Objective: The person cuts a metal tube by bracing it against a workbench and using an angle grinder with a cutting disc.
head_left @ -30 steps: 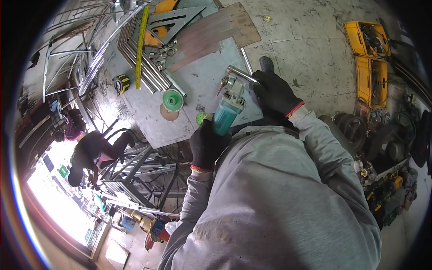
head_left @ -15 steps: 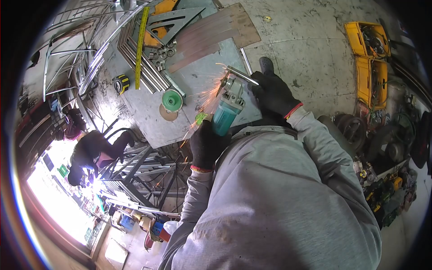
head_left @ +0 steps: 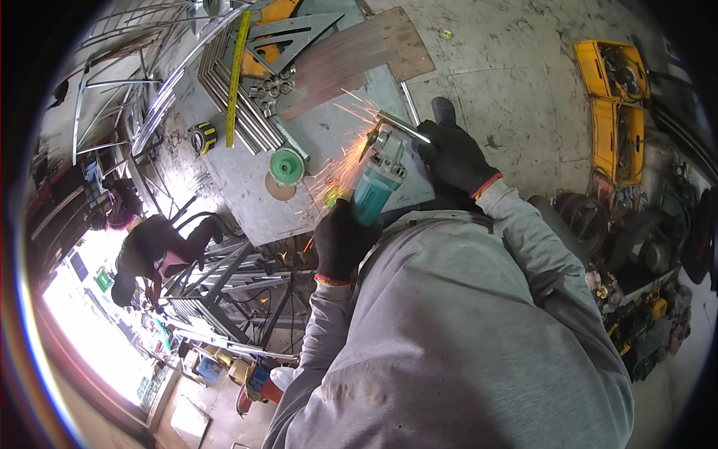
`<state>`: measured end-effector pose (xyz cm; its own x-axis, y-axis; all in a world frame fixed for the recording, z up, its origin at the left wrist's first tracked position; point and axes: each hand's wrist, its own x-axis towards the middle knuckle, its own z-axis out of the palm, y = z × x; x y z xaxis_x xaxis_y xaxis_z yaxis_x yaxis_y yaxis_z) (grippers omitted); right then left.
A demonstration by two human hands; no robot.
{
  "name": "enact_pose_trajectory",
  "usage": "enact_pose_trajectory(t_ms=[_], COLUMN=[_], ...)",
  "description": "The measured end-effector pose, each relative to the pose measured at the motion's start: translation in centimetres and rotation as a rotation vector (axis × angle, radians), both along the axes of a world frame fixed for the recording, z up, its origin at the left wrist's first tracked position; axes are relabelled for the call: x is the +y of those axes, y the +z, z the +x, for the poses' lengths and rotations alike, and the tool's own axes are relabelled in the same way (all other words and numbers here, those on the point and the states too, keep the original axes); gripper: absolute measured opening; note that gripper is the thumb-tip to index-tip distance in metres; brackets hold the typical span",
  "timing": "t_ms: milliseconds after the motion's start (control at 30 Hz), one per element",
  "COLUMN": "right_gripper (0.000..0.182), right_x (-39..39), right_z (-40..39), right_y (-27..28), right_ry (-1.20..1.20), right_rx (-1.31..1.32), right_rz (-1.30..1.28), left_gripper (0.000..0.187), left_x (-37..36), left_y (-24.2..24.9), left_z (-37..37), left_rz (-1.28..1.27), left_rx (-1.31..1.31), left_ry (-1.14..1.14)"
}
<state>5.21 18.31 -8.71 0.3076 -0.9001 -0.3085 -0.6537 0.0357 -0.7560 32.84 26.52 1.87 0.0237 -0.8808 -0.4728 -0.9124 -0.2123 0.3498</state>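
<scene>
My left hand, in a black glove, is wrapped round the body of a teal angle grinder. The grinder's disc meets a short metal tube, and orange sparks spray off to the left. Gripping the other end of that tube is my gloved right hand, fingers closed. Left of the grinder, a green round disc lies on the grey metal sheet, partly over a brown round disc.
Several metal tubes, a yellow ruler, cut rings and a triangular square lie ahead. A tape measure is at left. Another person bends over a metal frame. Yellow crates stand at right.
The sparks have grown denser and now also fly up past the tube. My hands stay nearly in place. The bright welding glare by the other person has gone.
</scene>
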Motion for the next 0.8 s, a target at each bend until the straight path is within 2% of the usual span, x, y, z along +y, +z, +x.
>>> enact_pose_trajectory(t_ms=[100, 200, 400, 600, 667, 800], right_gripper=[0.026, 0.027, 0.027, 0.028, 0.027, 0.026], right_x=[0.0, -0.1, -0.2, 0.0, 0.1, 0.2], right_z=[0.0, 0.1, 0.1, 0.1, 0.1, 0.0], right_y=[0.0, 0.3, 0.8, 0.2, -0.2, -0.3], right_ry=[-0.004, -0.008, -0.02, -0.014, -0.009, -0.01], right_rx=[0.013, 0.026, 0.035, 0.023, 0.03, 0.018], right_rz=[0.026, 0.03, 0.079, 0.072, -0.021, -0.043], left_gripper=[0.052, 0.052, 0.052, 0.051, 0.051, 0.054], left_x=[0.1, 0.1, 0.3, -0.2, -0.3, -0.7], left_y=[0.1, -0.1, -0.2, 0.3, 0.2, 0.7], left_z=[-0.1, 0.4, 0.2, 0.2, 0.1, -0.3], left_rz=[-0.071, 0.041, -0.078, -0.027, -0.015, 0.005], left_rx=[0.093, -0.034, 0.028, 0.05, 0.028, 0.037], left_ry=[0.018, -0.056, -0.026, -0.026, -0.025, -0.001])
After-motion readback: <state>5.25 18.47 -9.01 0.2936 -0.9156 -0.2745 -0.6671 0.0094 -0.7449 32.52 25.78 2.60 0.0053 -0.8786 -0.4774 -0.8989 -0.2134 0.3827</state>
